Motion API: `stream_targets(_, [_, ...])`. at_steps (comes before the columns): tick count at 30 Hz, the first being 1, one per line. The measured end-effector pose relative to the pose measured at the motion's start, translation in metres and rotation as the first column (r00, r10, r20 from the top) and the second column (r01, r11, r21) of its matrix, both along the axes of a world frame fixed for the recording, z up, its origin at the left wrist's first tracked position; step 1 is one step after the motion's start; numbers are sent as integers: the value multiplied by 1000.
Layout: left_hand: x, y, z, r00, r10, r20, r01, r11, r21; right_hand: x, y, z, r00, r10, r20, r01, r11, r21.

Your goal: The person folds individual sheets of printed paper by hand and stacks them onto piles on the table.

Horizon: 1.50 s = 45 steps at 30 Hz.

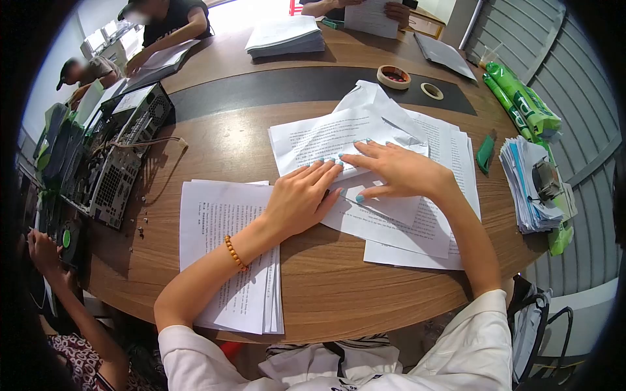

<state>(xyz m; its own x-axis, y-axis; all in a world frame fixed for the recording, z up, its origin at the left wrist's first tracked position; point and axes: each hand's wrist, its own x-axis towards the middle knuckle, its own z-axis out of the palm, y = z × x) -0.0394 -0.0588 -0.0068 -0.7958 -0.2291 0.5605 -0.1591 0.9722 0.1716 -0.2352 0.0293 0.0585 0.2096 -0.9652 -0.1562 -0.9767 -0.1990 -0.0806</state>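
Note:
My left hand (pixel 301 199) lies flat with fingers stretched on a creased printed sheet (pixel 336 133). Beside it my right hand (pixel 398 171) presses on the same sheet, fingers spread and thumb apart. The sheet's far edge is crumpled and folded up. Under it is a loose, uneven spread of printed papers (pixel 450 189). A neater stack of printed pages (pixel 222 228) lies to the left, partly beneath my left forearm, which wears a beaded bracelet (pixel 235 253).
Tape rolls (pixel 394 77) (pixel 432 91) lie beyond the papers. A green cutter (pixel 484 154) and a paper bundle (pixel 528 186) sit at right. An opened computer case (pixel 134 153) with a loose cable stands at left. A thick paper stack (pixel 285 36) lies farther back; other people sit around the table.

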Motion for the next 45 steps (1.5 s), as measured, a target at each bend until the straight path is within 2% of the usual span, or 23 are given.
stream_targets(18, [0,1,-1,999,32,44,-32,999,-13,1,-1,-3,1000,-17,16,17,1000,20])
stream_targets(24, [1,0,-2,988,49,147,-39,997,-69,2,-3,-6,1000,-11,3,11,999,43])
stream_targets(26, [3,0,2,978,41,206,-16,992,-124,0,-1,-7,1000,-9,25,8,999,47])
stream_targets(31, [6,-3,8,960,-10,278,51,989,-140,3,3,-8,999,-23,46,20,998,59])
stream_targets(33, [5,-2,8,959,-20,282,70,983,-170,3,8,-11,997,21,-70,-22,1000,-11])
stream_targets(34, [5,-2,10,951,-10,308,64,984,-167,4,13,-11,998,10,-69,-11,1000,-13])
stream_targets(36, [4,-1,10,946,-4,324,57,986,-156,11,27,-9,987,64,-149,-94,975,-201])
stream_targets(39, [5,-1,8,964,-14,264,78,970,-231,22,40,-13,979,72,-190,-116,966,-232])
stream_targets(40, [4,-1,8,962,-7,272,74,969,-235,23,42,-18,980,48,-193,-104,950,-293])
stream_targets(45, [5,-2,7,954,-10,299,72,978,-198,5,53,-15,980,-78,-185,11,941,-338])
